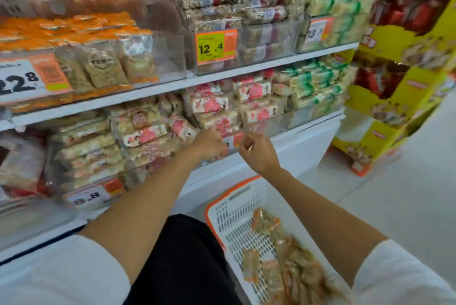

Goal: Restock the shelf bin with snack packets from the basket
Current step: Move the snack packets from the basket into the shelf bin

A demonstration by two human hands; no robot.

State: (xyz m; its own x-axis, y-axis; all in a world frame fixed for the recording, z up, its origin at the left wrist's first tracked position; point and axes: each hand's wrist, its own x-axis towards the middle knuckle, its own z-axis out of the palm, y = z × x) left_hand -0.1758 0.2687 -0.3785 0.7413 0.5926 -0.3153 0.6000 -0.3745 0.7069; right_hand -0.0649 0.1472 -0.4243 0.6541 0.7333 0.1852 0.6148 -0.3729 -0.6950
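Your left hand (pixel 209 144) curls against the bin (pixel 267 126) front, grip unclear. Your right hand (pixel 257 154) is loosely curled, empty. Orange-edged clear packets (pixel 280 259), too blurred to count, lie in one white basket (pixel 234 218).

White sleeves (pixel 74 267) end near the elbows; black clothing (pixel 185 260) below.

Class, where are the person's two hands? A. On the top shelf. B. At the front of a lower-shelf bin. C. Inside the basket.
B: the left hand and right hand both reach the front of the lower-shelf bin, well above the basket.
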